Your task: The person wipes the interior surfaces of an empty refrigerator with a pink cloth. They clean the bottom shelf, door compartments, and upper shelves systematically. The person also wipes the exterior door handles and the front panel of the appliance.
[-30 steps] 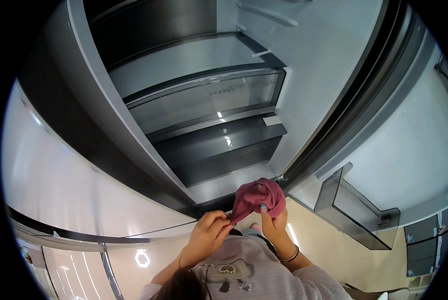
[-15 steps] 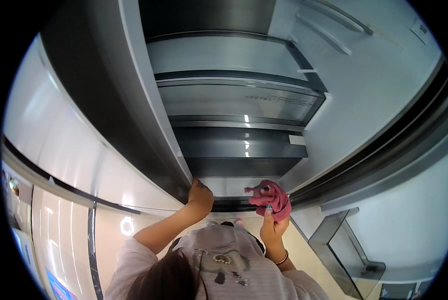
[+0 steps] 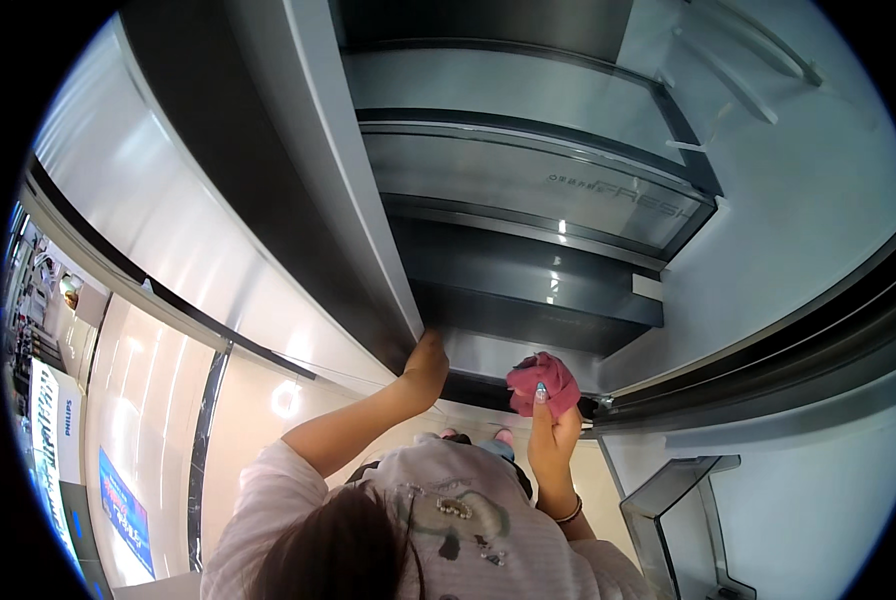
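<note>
In front of me stands an opened refrigerator with a pale inner wall (image 3: 808, 210). My right hand (image 3: 553, 428) grips a crumpled dark-pink cloth (image 3: 546, 385), thumb pressed on its near side. The cloth is held just over the front bottom edge of the compartment. Against the lower end of the dark upright panel (image 3: 258, 190) at the left rests my left hand (image 3: 426, 365); its fingers are hidden behind the panel's edge. Beyond both hands lies a dark grey lower drawer (image 3: 528, 275), with clear-fronted drawers (image 3: 508, 165) above it.
At the right, the swung-out door carries a clear door bin (image 3: 668, 490). A white door panel (image 3: 198, 220) curves along the left. Pale shiny floor (image 3: 258, 440) runs at the lower left, with display signs (image 3: 128, 510) beyond. My feet (image 3: 503, 436) stand close below the fridge.
The view has shifted, so the fridge appears further right. My right hand has drawn the cloth into a tighter bunch. My left hand stays at the panel's lower end.
</note>
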Demonstrator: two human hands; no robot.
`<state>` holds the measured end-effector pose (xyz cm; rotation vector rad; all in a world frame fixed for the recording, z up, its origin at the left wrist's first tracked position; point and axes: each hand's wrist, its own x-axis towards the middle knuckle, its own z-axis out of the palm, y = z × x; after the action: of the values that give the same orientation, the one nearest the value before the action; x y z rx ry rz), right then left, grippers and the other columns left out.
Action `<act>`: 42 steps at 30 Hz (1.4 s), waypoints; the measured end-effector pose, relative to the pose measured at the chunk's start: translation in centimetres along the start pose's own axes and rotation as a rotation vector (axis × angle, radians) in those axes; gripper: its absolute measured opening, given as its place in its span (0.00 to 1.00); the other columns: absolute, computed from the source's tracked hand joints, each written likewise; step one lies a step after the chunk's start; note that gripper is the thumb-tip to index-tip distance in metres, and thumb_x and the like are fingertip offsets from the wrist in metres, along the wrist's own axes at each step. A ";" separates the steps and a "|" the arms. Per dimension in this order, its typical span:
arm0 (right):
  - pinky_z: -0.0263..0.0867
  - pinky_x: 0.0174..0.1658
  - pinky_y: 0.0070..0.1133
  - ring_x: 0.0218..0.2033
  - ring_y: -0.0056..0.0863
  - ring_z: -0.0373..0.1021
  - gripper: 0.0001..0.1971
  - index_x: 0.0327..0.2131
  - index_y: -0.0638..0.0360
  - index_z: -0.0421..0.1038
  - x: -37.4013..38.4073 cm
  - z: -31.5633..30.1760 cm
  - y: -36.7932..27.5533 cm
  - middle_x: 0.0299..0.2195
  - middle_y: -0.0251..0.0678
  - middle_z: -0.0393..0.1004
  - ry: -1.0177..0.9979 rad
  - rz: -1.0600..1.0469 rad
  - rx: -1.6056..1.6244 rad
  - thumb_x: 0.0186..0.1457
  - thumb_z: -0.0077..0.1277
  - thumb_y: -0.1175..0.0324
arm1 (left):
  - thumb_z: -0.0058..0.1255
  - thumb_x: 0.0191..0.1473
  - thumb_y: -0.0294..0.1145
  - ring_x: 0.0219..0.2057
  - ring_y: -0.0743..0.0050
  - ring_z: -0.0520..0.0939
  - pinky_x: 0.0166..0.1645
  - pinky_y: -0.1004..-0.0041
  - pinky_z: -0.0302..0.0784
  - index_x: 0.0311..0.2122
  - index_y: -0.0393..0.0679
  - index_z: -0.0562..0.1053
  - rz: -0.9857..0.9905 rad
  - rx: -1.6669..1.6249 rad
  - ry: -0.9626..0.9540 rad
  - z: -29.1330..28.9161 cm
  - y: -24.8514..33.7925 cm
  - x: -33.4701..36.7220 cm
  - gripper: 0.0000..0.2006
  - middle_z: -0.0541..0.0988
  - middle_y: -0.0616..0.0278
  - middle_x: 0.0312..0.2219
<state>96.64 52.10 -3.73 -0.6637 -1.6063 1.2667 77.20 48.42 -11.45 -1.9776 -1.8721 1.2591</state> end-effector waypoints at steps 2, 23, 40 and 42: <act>0.63 0.35 0.17 0.31 0.21 0.67 0.08 0.38 0.67 0.67 -0.2 0.3 -0.2 0.31 0.37 0.72 -0.009 0.036 0.033 0.56 0.41 0.73 | 0.39 0.49 0.36 0.54 0.64 0.61 0.58 0.62 0.43 0.43 0.44 0.74 -0.010 -0.005 -0.023 0.1 0.1 -0.1 0.17 0.70 0.59 0.47; 0.61 0.30 0.15 0.26 0.16 0.63 0.08 0.37 0.65 0.67 -1.0 3.1 0.4 0.29 0.34 0.71 -0.056 0.113 -0.002 0.56 0.42 0.72 | 0.45 0.46 0.34 0.42 0.59 0.73 0.50 0.63 0.63 0.34 0.40 0.75 0.211 -0.432 0.381 2.2 -0.4 -3.8 0.12 0.76 0.56 0.33; 0.59 0.41 0.16 0.36 0.17 0.65 0.10 0.40 0.65 0.67 0.5 2.5 -3.5 0.33 0.33 0.73 0.324 -0.126 -0.070 0.57 0.41 0.71 | 0.28 0.57 0.38 0.46 0.60 0.69 0.53 0.59 0.63 0.47 0.38 0.61 -1.257 -3.776 -0.111 17.9 4.4 -2.0 0.18 0.68 0.56 0.44; 0.59 0.42 0.15 0.36 0.17 0.65 0.10 0.40 0.65 0.67 0.5 2.6 -4.5 0.33 0.33 0.73 0.328 -0.148 -0.007 0.57 0.41 0.71 | 0.29 0.57 0.37 0.44 0.61 0.70 0.49 0.59 0.66 0.46 0.40 0.63 -1.303 -3.831 0.172 19.0 4.8 -0.4 0.16 0.69 0.57 0.42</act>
<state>94.64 50.01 0.65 -0.7033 -1.3626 0.9874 68.82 38.92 -26.38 -0.9722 0.6696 1.8787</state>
